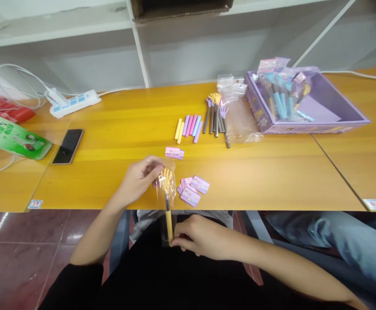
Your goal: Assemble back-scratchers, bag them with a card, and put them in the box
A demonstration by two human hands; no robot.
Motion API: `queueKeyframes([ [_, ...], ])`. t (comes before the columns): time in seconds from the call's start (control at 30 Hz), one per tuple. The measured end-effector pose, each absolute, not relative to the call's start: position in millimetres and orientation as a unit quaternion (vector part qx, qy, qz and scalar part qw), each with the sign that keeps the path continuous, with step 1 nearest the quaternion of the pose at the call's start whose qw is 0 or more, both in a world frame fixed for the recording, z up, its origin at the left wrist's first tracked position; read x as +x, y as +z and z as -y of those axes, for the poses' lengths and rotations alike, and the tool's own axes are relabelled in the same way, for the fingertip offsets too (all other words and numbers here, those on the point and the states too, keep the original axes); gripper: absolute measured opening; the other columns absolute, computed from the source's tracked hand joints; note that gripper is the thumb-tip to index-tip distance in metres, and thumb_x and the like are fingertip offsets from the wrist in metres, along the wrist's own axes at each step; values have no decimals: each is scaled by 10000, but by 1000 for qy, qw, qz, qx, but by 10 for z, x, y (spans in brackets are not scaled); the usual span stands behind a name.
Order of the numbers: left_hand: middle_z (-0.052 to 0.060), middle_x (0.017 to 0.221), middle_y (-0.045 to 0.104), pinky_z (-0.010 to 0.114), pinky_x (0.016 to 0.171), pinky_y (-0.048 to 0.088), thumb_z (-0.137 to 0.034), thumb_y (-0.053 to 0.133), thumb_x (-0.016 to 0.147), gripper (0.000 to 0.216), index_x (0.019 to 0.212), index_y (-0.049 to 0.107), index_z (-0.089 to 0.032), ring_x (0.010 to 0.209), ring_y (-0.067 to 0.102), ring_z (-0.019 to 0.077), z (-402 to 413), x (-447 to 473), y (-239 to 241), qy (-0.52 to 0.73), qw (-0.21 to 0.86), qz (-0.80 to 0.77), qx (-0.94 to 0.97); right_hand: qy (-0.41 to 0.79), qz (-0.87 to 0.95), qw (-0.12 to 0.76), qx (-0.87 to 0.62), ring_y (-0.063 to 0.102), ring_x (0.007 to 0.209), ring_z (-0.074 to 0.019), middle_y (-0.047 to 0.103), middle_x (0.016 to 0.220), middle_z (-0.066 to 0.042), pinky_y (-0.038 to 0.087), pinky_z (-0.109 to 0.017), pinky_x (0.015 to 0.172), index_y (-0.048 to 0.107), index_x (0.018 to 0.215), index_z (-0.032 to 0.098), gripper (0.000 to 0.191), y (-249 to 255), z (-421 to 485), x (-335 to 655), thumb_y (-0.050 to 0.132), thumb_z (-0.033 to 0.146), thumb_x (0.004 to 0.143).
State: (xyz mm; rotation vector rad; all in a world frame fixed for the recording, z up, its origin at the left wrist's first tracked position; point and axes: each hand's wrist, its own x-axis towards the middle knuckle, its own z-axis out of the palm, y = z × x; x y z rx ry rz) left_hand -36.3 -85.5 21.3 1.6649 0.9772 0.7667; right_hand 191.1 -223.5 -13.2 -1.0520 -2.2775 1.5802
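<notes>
A yellow back scratcher [168,213] with a hand-shaped head lies inside a clear plastic bag [172,189], reaching over the table's front edge. My left hand [144,176] pinches the bag beside the scratcher's head. Lower down, my right hand [192,236] grips the end of the yellow handle through the bag. Just right of the head, several pink and purple cards [190,196] lie in a loose pile. Two more cards [174,153] overlap farther back. Several coloured handles [191,125] are lined up behind them, near metal scratcher rods [214,116] with yellow and purple heads.
A purple box [346,103] at the back right holds bagged blue and yellow scratchers. Clear bags [239,116] lie beside it. On the left are a phone [68,146], a green packet [16,137] and a power strip [75,103]. Another person's leg [330,241] shows at right.
</notes>
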Motion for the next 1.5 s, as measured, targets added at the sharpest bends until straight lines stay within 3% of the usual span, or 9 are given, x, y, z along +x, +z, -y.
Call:
queueKeyframes([
  [0.1,-2,761,668,265,659,502,-560,583,1087,437,879,688,-191,684,627,146,894,-302,75,301,437,-429,731,459,798,58,-387,701,710,-161,785,842,-38,434,-263,654,798,973,197,311,-28,2233,2023,699,476,1066],
  [0.2,-4,712,656,277,680,462,-569,527,1108,517,775,651,-194,679,614,152,912,-274,-23,316,369,-460,743,334,806,130,-471,694,723,-183,750,838,-49,462,-295,672,734,950,203,356,61,2138,2238,567,461,1130],
  [0.4,29,735,712,305,708,487,-598,459,1126,591,754,692,-202,703,664,180,974,-278,-128,367,330,-482,724,85,748,191,-630,741,894,-283,688,1196,-164,585,-406,755,663,1292,178,449,-172,1875,2612,570,571,1097],
  [0.53,44,752,720,318,723,502,-577,445,1137,586,775,714,-204,714,670,182,1002,-286,-169,417,310,-458,722,161,747,220,-607,732,862,-247,674,1187,-126,596,-391,741,659,1231,208,341,-291,1804,2726,657,508,1067],
  [0.7,44,715,722,315,689,501,-574,399,1152,628,735,695,-210,681,668,175,1021,-277,-193,445,311,-463,701,255,720,296,-574,639,702,-181,677,915,-41,534,-330,632,594,1000,238,182,-149,1812,2764,650,388,1086],
  [0.8,39,691,719,311,676,497,-570,415,1150,638,694,678,-210,655,673,167,1024,-266,-172,444,308,-467,700,213,783,326,-485,678,821,-196,699,990,-63,566,-335,710,643,1099,238,45,67,1842,2607,629,281,1097],
  [1.0,43,671,711,318,678,501,-573,403,1153,659,667,660,-209,639,671,172,1020,-289,-144,439,287,-473,708,23,913,248,-322,679,883,-235,726,1059,-106,564,-376,751,648,1414,142,336,366,1496,2046,504,153,1110],
  [1.27,94,1167,823,340,899,615,-544,449,1151,451,1219,747,-212,999,787,221,1031,-280,-130,455,346,-431,699,141,867,326,-349,666,963,-205,681,1156,-114,542,-347,820,675,1304,176,275,350,856,1957,462,284,1165],
  [1.5,102,1175,815,406,955,669,-500,702,1048,368,1281,671,-217,973,814,229,1017,-277,-223,442,491,-384,646,193,817,435,-325,661,897,-186,727,1022,-61,539,-340,815,667,1170,213,117,190,829,1981,626,305,1110],
])
